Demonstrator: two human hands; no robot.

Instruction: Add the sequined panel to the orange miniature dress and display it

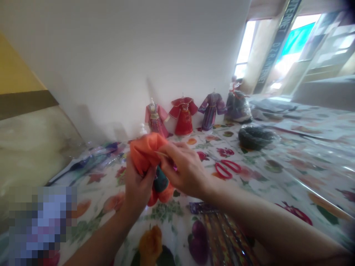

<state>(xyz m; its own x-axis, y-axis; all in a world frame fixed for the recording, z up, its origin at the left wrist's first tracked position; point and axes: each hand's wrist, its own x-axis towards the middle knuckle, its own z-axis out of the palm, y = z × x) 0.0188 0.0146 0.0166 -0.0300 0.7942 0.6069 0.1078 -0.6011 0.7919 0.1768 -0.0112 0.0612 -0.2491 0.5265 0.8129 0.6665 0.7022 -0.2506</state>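
Orange fabric [146, 147] is bunched above the table, with a white doll-form top [143, 129] showing just behind it. My left hand [138, 183] grips the cloth from below, thumb pressed on its lower edge. From the right, my right hand [183, 168] pinches at the cloth's side; a thin pale item, too small to name, shows at its fingertips. Beneath the hands hangs a dark green piece [161, 180] with more orange material [165, 194] around its lower end. How the green piece joins the cloth is hidden by my fingers.
Red-handled scissors [227, 168] lie right of my hands. Small dressed forms in pink [156, 120], red [183, 117] and purple [212, 111] stand along the wall. A plastic-wrapped dark bundle [256, 136] sits at right. Patterned trim strips [224, 236] lie under my right forearm.
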